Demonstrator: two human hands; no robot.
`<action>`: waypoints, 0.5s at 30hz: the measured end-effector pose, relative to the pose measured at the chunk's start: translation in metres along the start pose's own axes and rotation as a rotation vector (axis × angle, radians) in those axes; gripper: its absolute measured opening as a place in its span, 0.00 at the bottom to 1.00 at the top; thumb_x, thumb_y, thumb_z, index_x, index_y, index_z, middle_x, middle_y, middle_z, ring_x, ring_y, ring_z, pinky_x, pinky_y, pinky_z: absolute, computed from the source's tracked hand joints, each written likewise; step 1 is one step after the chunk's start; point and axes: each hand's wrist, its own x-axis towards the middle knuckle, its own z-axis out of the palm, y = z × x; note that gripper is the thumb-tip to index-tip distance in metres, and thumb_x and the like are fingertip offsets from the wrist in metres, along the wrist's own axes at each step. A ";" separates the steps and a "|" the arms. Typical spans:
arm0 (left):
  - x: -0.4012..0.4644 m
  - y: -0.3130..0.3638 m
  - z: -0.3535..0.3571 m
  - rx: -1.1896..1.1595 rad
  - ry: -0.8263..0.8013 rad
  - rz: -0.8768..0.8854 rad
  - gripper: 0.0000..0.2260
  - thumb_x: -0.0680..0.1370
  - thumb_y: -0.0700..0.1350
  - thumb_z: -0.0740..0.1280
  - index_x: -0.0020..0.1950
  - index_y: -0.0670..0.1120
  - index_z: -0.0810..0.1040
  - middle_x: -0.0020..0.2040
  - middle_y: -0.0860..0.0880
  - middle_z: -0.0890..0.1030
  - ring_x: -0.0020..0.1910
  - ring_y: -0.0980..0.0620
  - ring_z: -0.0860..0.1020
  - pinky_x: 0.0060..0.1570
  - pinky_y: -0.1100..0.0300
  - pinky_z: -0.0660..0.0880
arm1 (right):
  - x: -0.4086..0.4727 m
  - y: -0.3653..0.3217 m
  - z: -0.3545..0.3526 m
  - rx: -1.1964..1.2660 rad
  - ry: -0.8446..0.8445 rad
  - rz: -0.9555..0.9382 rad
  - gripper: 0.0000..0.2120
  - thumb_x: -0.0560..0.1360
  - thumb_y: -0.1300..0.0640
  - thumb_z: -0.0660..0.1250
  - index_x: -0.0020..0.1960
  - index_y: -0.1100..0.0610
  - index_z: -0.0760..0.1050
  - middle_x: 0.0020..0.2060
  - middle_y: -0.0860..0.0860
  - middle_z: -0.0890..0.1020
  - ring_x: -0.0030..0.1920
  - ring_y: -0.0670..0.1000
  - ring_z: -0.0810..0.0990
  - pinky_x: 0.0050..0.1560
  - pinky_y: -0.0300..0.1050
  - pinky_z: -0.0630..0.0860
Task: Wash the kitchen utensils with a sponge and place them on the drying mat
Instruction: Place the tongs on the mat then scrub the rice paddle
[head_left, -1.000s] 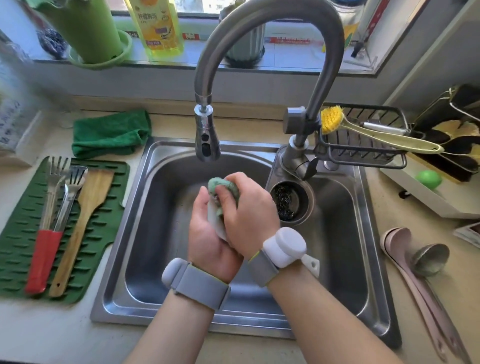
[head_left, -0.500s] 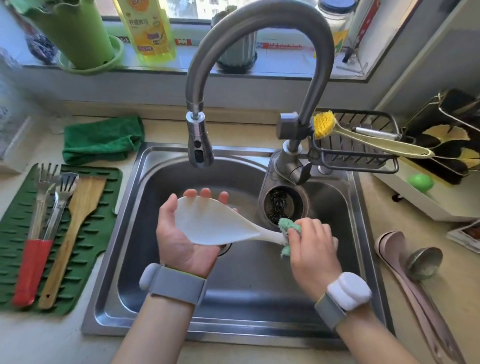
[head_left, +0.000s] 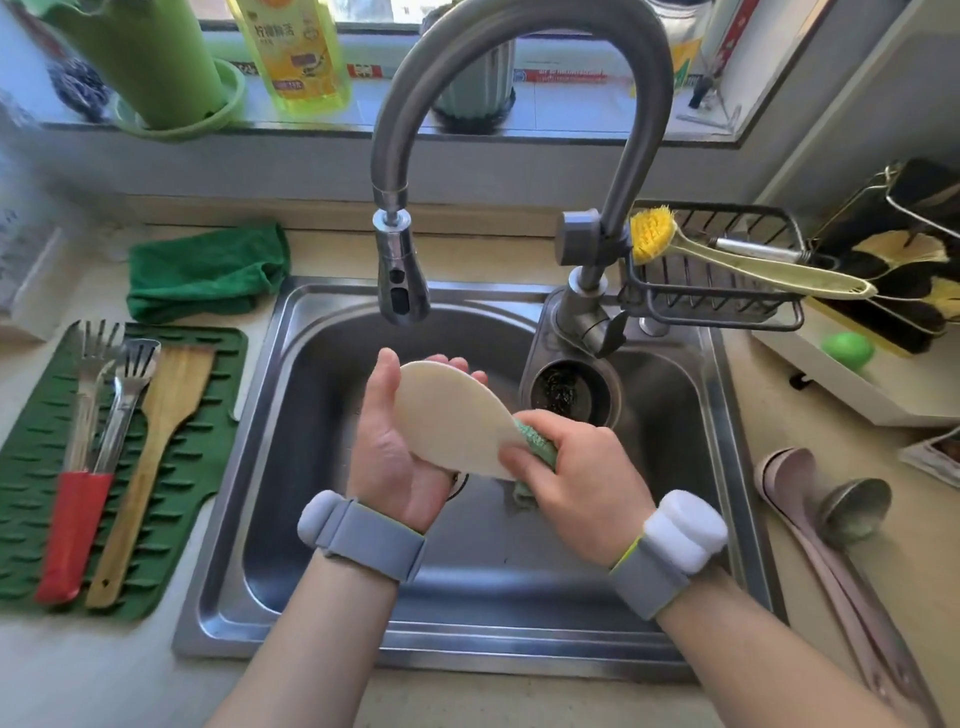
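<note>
Right hand clamped round a green sponge, pressing it on the narrow end of a white plastic rice paddle; paddle handle hidden. Left hand cups the paddle blade from below, fingers loosely curled behind it, over the stainless steel sink under the grey gooseneck faucet. Green ribbed silicone drying mat on the left counter holds red-handled metal tongs and a wooden spatula. Yellow dish-soap bottle on the sill, Chinese label not legible
</note>
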 end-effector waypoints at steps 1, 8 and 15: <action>-0.001 -0.002 0.001 0.075 0.103 -0.027 0.19 0.75 0.63 0.63 0.43 0.47 0.79 0.44 0.47 0.82 0.48 0.44 0.80 0.59 0.42 0.73 | -0.001 0.002 0.003 -0.085 0.099 -0.036 0.09 0.75 0.51 0.66 0.55 0.47 0.77 0.37 0.47 0.83 0.38 0.51 0.80 0.40 0.45 0.76; -0.006 0.005 0.000 -0.174 0.287 -0.084 0.16 0.78 0.54 0.56 0.54 0.43 0.72 0.56 0.38 0.76 0.60 0.31 0.76 0.63 0.37 0.67 | -0.016 0.002 0.036 -0.092 0.265 -0.320 0.14 0.75 0.56 0.65 0.60 0.57 0.79 0.54 0.50 0.82 0.52 0.52 0.80 0.55 0.42 0.74; -0.004 -0.001 0.005 -0.246 0.001 0.034 0.15 0.78 0.51 0.55 0.57 0.46 0.75 0.59 0.39 0.78 0.64 0.35 0.75 0.65 0.37 0.67 | 0.023 -0.031 0.023 0.271 0.147 -0.126 0.13 0.76 0.47 0.62 0.54 0.48 0.81 0.40 0.48 0.71 0.43 0.50 0.73 0.48 0.47 0.73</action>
